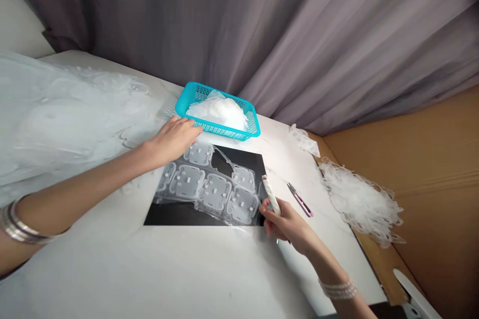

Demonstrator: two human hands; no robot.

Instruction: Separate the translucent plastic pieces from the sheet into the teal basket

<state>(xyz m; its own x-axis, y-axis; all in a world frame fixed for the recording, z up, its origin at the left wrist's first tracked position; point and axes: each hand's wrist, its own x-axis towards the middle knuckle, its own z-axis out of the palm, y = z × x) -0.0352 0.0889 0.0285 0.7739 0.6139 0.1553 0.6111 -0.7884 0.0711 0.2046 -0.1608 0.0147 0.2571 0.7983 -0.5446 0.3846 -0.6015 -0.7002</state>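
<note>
In the head view, two bare hands work over a white table (179,269) that runs back to a grey curtain (299,35). One black mat (194,215) lies flat in the middle of the table, and on it rests one clear silicone sheet (213,187) of moulded square pieces joined together; about seven squares can be counted, each dotted with small white studs, and one gap near the far edge shows the black beneath. The left hand (174,139) reaches across with fingers stretched nearly flat, fingertips on or just above the sheet's far left corner, closed on nothing; it lies just beside the one turquoise basket (194,93), which stands at the far edge of the mat and holds a heap of white trimmed pieces (220,109). The right hand (286,223) sits at the mat's near right corner, its fingers curled around one white, slim tool (270,194) whose tip points up along the sheet's right edge. One pair of small snips with pink handles (299,199) lies on the table just right of that hand. Farther right, one pile of thin white trimmings (359,202) rests at the table's edge against brown cardboard (430,159). A large heap of clear sheets (56,114) covers the left of the table. Bangles circle the left wrist (15,224), and a bead bracelet (339,290) the right.
</note>
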